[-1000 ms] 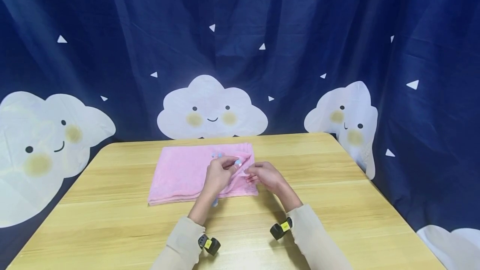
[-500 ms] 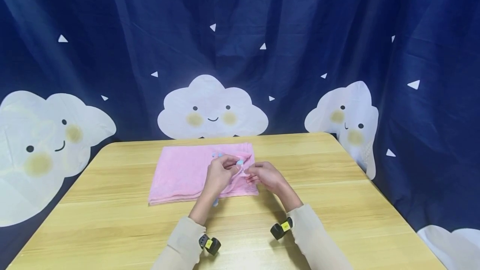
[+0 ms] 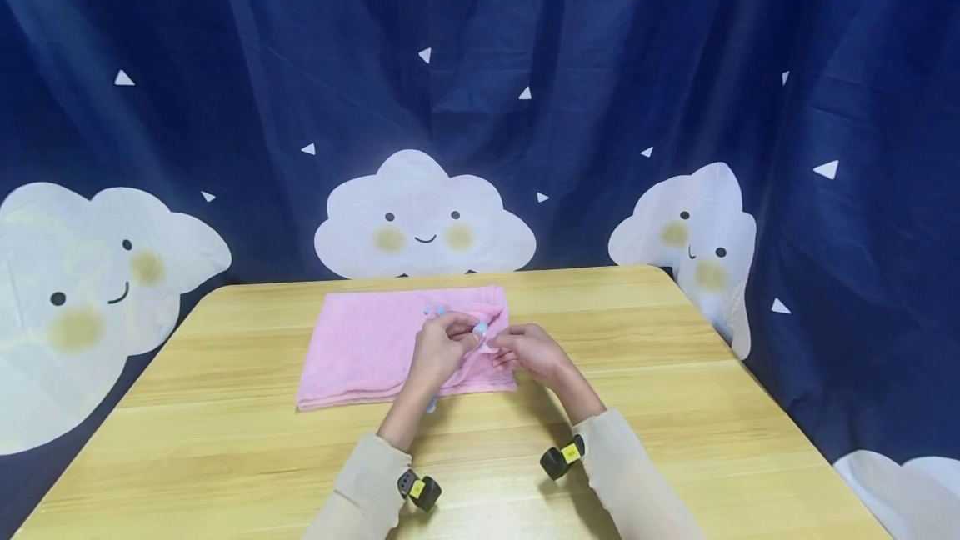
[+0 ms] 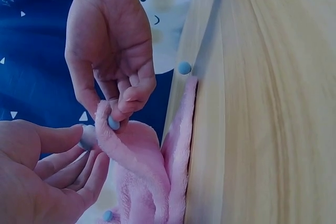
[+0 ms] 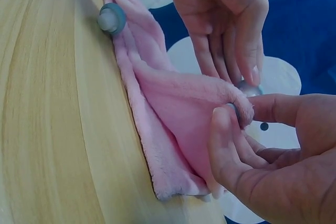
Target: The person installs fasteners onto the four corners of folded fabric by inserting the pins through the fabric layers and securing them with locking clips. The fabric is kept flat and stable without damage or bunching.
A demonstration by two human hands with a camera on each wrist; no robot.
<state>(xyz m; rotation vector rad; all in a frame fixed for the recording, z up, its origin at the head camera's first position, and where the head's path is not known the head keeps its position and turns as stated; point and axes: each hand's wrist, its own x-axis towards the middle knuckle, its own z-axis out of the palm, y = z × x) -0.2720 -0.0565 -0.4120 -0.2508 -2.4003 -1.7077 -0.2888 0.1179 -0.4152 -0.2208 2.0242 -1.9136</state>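
A pink plush blanket [image 3: 371, 340] lies folded on the wooden table, its right part lifted in loose folds. My left hand [image 3: 438, 350] pinches a round blue-and-white fastener cap [image 3: 481, 327] between thumb and fingers. Opposite it, my right hand [image 3: 534, 350] pinches the raised blanket edge. A smaller blue fastener piece [image 4: 113, 123] shows under that edge at the right fingertips in the left wrist view. The cap [image 5: 249, 88] is right at the outer side of the pinched edge in the right wrist view, partly hidden by fingers.
Another blue-and-white fastener [image 5: 111, 19] sits at the blanket's near edge. Two small blue pieces [image 3: 433, 309] lie on the blanket beyond my left hand. The wooden table [image 3: 225, 457] ends before a dark blue curtain [image 3: 480, 107] with printed clouds.
The fastener cap in my left fingers has shifted slightly right and turned, nearer the blanket edge. Both arms have stayed almost in place; the right hand keeps its pinch.
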